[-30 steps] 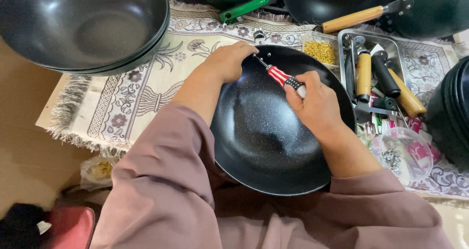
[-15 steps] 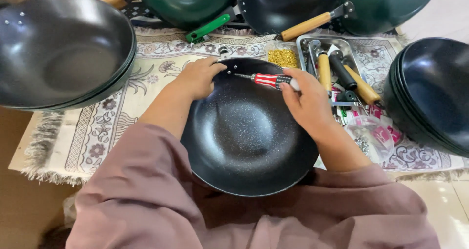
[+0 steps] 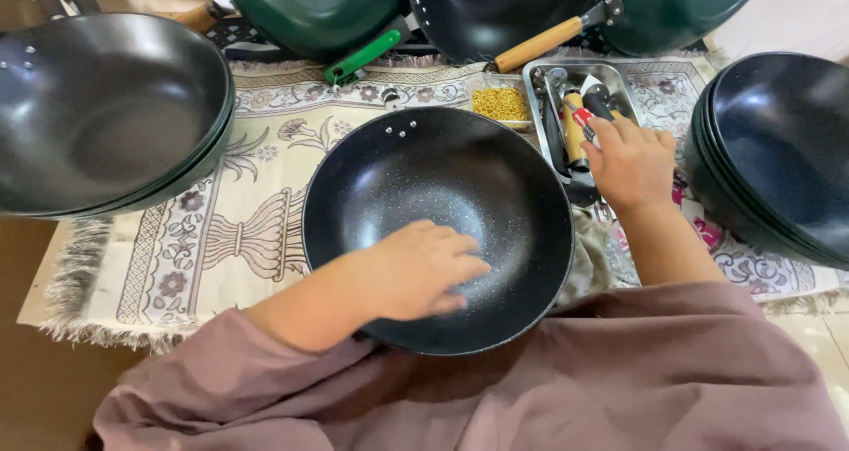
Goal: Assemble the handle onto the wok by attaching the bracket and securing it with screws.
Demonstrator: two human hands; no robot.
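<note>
A black speckled wok (image 3: 416, 177) without a handle lies in front of me on a patterned mat (image 3: 248, 212). My left hand (image 3: 416, 270) rests flat on the wok's inner wall near its front rim and grips nothing. My right hand (image 3: 632, 164) is off to the right over a metal tray (image 3: 539, 71). Its fingers are curled on a red-and-white striped screwdriver (image 3: 582, 118), whose end pokes out toward the tray. Wooden and black handles (image 3: 573, 137) lie in the tray.
A small clear box of yellow screws (image 3: 500, 103) sits behind the wok. Stacked dark woks stand at the left (image 3: 106, 115) and right (image 3: 778, 150). Green and black woks (image 3: 309, 9) with a green handle (image 3: 363, 57) and a wooden handle (image 3: 539, 44) line the back.
Both hands left the wok's far rim. My right hand carried the screwdriver right to the tray, and my left hand dropped into the wok's bowl.
</note>
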